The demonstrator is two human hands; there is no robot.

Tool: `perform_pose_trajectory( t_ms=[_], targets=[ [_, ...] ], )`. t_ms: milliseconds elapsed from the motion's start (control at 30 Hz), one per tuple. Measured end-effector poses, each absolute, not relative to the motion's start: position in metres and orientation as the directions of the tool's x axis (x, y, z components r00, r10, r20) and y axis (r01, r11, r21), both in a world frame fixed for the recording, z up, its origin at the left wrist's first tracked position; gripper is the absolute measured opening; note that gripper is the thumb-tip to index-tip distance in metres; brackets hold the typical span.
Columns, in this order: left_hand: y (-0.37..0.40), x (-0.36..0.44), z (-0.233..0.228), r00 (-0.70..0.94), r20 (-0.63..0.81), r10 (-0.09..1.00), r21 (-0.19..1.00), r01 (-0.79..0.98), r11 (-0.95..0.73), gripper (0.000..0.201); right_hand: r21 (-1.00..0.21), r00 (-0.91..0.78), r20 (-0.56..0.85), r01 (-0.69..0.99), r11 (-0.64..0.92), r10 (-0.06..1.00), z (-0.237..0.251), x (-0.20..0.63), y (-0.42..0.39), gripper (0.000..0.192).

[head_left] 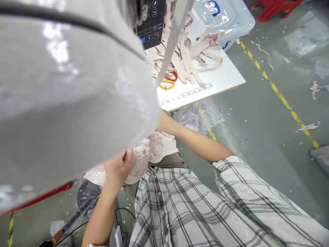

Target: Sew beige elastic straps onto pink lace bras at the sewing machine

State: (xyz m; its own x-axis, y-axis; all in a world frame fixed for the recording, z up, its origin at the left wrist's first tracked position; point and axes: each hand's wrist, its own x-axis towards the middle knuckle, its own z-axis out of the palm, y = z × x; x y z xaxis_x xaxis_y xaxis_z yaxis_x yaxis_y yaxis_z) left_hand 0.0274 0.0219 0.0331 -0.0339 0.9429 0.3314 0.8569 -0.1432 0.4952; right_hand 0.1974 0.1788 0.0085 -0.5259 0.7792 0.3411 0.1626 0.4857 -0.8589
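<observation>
A pale pink lace bra with moulded cups lies across the lap, under the edge of a large grey-white sewing machine head. My left hand is closed on the bra by one cup, its thumb side showing and the other fingertips covered. Only the wrist end of my right hand shows at the bra's far side; the machine head hides its fingers. Part of the bra also disappears behind the machine.
On the white tabletop lie many beige fabric strips, scissors with red and yellow handles and a printed ruler. A dark control panel stands behind. Beyond are a clear plastic box and red stool.
</observation>
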Motion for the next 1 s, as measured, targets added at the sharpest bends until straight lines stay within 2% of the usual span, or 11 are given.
perform_pose_trajectory(
  t_ms=[233, 433, 800, 1000],
  targets=[
    [0.023, 0.031, 0.035, -0.025, 0.425, 0.905, 0.425, 0.888, -0.175, 0.021, -0.81, -0.506, 0.423, 0.16, 0.564, 0.752, 0.007, 0.197, 0.18, 0.005],
    [0.021, 0.029, 0.036, -0.092, 0.446, 0.89, 0.441, 0.888, -0.129, 0.021, -0.817, -0.472, 0.42, 0.176, 0.55, 0.775, 0.004, 0.195, 0.178, 0.006],
    [0.026, 0.038, 0.032, -0.033, 0.476, 0.879, 0.44, 0.874, -0.206, 0.021, -0.815, -0.479, 0.397, 0.207, 0.541, 0.783, 0.004, 0.202, 0.176, 0.009],
    [0.028, 0.041, 0.035, -0.046, 0.464, 0.885, 0.451, 0.872, -0.191, 0.022, -0.8, -0.483, 0.405, 0.225, 0.557, 0.777, 0.001, 0.203, 0.178, 0.01]
  ],
)
